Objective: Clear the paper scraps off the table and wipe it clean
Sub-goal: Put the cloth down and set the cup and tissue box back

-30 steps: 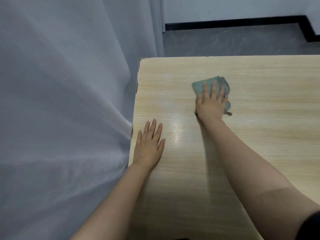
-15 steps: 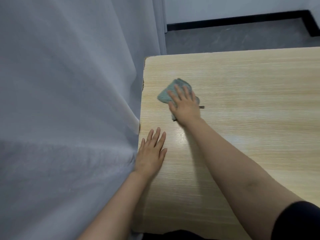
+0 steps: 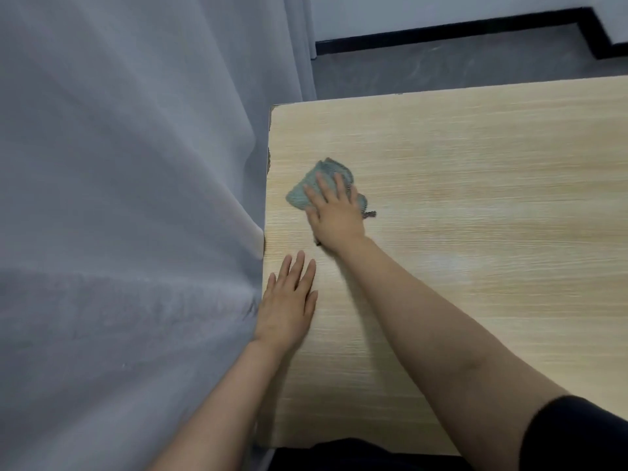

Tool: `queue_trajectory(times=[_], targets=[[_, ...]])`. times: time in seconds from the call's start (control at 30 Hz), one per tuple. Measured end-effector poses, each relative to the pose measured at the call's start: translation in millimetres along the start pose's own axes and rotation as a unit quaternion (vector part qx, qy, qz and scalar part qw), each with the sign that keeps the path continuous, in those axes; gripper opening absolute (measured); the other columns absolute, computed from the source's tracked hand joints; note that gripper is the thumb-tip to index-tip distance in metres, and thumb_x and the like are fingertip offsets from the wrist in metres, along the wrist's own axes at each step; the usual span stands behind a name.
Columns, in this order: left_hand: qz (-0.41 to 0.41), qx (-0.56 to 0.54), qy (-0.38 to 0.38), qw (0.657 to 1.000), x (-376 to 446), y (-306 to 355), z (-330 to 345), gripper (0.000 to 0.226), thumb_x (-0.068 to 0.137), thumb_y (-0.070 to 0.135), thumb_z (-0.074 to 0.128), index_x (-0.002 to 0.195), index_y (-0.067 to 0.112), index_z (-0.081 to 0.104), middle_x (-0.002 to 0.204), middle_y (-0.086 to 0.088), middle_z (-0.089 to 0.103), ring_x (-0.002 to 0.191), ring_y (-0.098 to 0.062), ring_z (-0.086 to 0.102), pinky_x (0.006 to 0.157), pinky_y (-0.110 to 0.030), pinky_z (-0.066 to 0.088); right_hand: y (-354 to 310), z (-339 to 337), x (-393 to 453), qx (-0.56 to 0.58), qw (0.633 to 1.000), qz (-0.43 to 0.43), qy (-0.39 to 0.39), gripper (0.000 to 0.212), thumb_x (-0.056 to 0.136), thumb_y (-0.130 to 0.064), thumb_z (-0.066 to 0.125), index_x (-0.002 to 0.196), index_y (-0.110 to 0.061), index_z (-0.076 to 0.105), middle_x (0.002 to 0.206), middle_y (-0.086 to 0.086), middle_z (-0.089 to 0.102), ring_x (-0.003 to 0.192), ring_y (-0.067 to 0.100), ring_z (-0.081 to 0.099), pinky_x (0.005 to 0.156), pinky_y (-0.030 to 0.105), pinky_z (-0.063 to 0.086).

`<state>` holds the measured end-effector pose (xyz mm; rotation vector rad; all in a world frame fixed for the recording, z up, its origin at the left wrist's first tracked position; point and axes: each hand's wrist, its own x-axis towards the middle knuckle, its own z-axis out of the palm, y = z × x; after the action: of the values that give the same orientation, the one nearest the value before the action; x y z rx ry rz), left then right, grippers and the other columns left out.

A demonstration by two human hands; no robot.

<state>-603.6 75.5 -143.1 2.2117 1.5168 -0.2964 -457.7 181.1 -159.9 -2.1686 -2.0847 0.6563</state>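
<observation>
A light wooden table (image 3: 475,198) fills the right half of the view. A crumpled green cloth (image 3: 302,193) lies on it near the left edge. My right hand (image 3: 334,212) presses flat on the cloth, fingers spread over it and pointing up-left. My left hand (image 3: 289,300) rests flat on the tabletop at the left edge, fingers apart, holding nothing. No paper scraps show on the table.
A grey curtain (image 3: 119,198) hangs against the table's left edge and covers the left half of the view. Grey floor (image 3: 441,62) and a black baseboard (image 3: 441,30) lie beyond the far edge.
My right hand has slid the cloth left across the table, from the middle toward the left edge. My left hand has stayed flat in its place.
</observation>
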Motion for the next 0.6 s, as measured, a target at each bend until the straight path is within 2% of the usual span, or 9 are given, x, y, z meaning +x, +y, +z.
queue_trajectory(times=[0.1, 0.13, 0.2, 0.27, 0.37, 0.47, 0.53, 0.6], targets=[[0.006, 0.014, 0.015, 1.000, -11.3, 1.8, 9.7, 0.053, 0.099, 0.032, 0.017, 0.151, 0.020, 0.014, 0.159, -0.001, 0.004, 0.147, -0.020, -0.003, 0.117, -0.037, 0.004, -42.3, 9.3, -0.8, -0.041, 0.988, -0.129, -0.078, 0.048, 0.102, -0.041, 0.023, 0.149, -0.035, 0.017, 0.160, -0.005, 0.001, 0.146, 0.024, -0.008, 0.116, 0.046, -0.007], [0.008, 0.010, 0.023, 1.000, -13.8, 1.3, 11.8, 0.058, 0.095, 0.036, 0.011, 0.150, 0.019, 0.018, 0.159, -0.002, 0.009, 0.146, -0.021, 0.001, 0.117, -0.038, 0.006, -45.8, 10.8, -2.0, -0.050, 0.983, -0.149, -0.089, 0.047, 0.102, -0.042, 0.022, 0.148, -0.037, 0.017, 0.159, -0.006, -0.001, 0.146, 0.022, -0.008, 0.116, 0.045, -0.007], [0.017, 0.008, 0.028, 0.999, -15.5, -1.9, 17.2, 0.068, 0.088, 0.041, 0.000, 0.150, 0.020, 0.017, 0.158, -0.001, 0.008, 0.146, -0.019, 0.000, 0.116, -0.037, 0.004, -35.6, 9.6, -6.1, -0.053, 0.985, -0.140, -0.080, 0.047, 0.102, -0.042, 0.021, 0.148, -0.038, 0.015, 0.159, -0.008, -0.001, 0.146, 0.019, -0.008, 0.117, 0.043, -0.006], [0.020, 0.007, 0.031, 0.999, -15.1, -4.6, 19.9, 0.070, 0.086, 0.043, -0.003, 0.151, 0.023, 0.013, 0.159, 0.002, 0.002, 0.144, -0.013, -0.008, 0.115, -0.035, 0.001, -11.2, 6.7, -14.4, -0.046, 0.994, -0.088, -0.048, 0.047, 0.102, -0.043, 0.019, 0.149, -0.039, 0.013, 0.159, -0.008, -0.001, 0.146, 0.018, -0.007, 0.117, 0.040, -0.006], [0.015, 0.002, 0.031, 0.999, -16.3, -2.6, 17.8, 0.069, 0.086, 0.043, -0.004, 0.151, 0.024, 0.010, 0.159, 0.003, -0.001, 0.146, -0.015, -0.006, 0.117, -0.038, 0.003, 39.8, -5.4, -36.6, -0.018, 1.000, 0.022, -0.010, 0.048, 0.102, -0.042, 0.019, 0.149, -0.038, 0.010, 0.159, -0.007, -0.003, 0.146, 0.018, -0.007, 0.117, 0.038, -0.006], [0.009, -0.005, 0.027, 1.000, -19.1, 0.4, 15.0, 0.062, 0.091, 0.040, 0.006, 0.151, 0.024, 0.004, 0.159, 0.003, -0.008, 0.146, -0.015, -0.010, 0.115, -0.033, -0.007, 90.5, -18.6, -65.0, 0.012, 0.990, 0.135, 0.044, 0.048, 0.102, -0.039, 0.023, 0.149, -0.034, 0.014, 0.160, -0.003, 0.002, 0.147, 0.022, -0.004, 0.118, 0.040, -0.004], [0.008, 0.000, 0.023, 1.000, -19.4, 0.3, 14.1, 0.058, 0.097, 0.038, 0.016, 0.151, 0.024, -0.001, 0.158, 0.004, -0.012, 0.144, -0.013, -0.015, 0.113, -0.032, -0.011, 104.4, -20.7, -73.5, 0.020, 0.979, 0.193, 0.066, 0.048, 0.102, -0.038, 0.023, 0.150, -0.032, 0.016, 0.160, -0.001, 0.003, 0.147, 0.023, -0.004, 0.118, 0.042, -0.003], [0.013, 0.006, 0.021, 1.000, -19.5, -1.1, 15.0, 0.059, 0.097, 0.041, 0.014, 0.150, 0.025, -0.004, 0.156, 0.005, -0.017, 0.141, -0.009, -0.020, 0.112, -0.031, -0.013, 93.9, -15.4, -70.3, 0.017, 0.971, 0.224, 0.077, 0.049, 0.102, -0.036, 0.023, 0.150, -0.030, 0.015, 0.160, 0.001, 0.002, 0.146, 0.026, -0.004, 0.117, 0.044, -0.004]])
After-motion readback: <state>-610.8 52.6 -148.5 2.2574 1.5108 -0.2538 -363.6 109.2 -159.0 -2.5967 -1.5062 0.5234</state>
